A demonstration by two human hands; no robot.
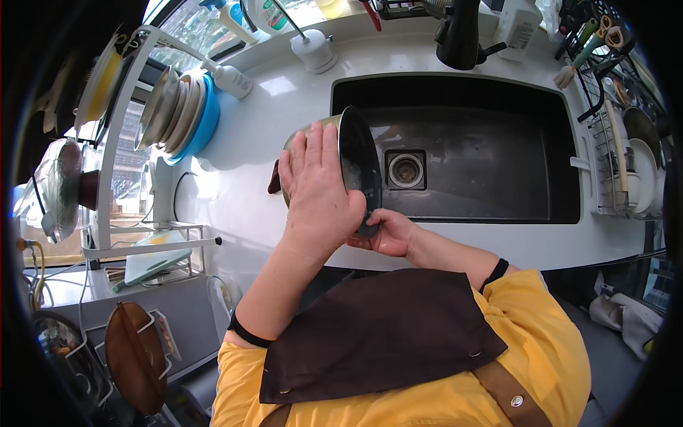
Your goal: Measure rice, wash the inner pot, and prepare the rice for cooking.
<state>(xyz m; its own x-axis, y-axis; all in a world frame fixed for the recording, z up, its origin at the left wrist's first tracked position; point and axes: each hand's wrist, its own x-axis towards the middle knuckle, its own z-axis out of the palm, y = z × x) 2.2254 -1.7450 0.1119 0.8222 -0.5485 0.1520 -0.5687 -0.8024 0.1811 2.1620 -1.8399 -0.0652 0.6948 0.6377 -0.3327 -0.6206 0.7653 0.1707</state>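
Note:
A pan (360, 160) with a dark face and a pale beige outer side (312, 128) is tipped on edge over the left end of the sink. Whitish wet marks show low on its dark face. My left hand (320, 187) lies flat along the beige side, fingers together and pointing away from me, thumb by the rim. At the near edge, my right hand (388, 232) grips the rim between thumb and fingers. A dark brown piece (274, 179) pokes out left of the pan; whether it is the handle, I cannot tell.
The dark sink (480, 160) with its drain (405, 171) lies right of the pan. A black faucet-like fixture or kettle (461, 37) stands behind it. Left are a pump bottle (232, 81), a blue basin (211, 120) with stacked dishes and a white rack (112, 133). A dish rack (605, 160) stands right.

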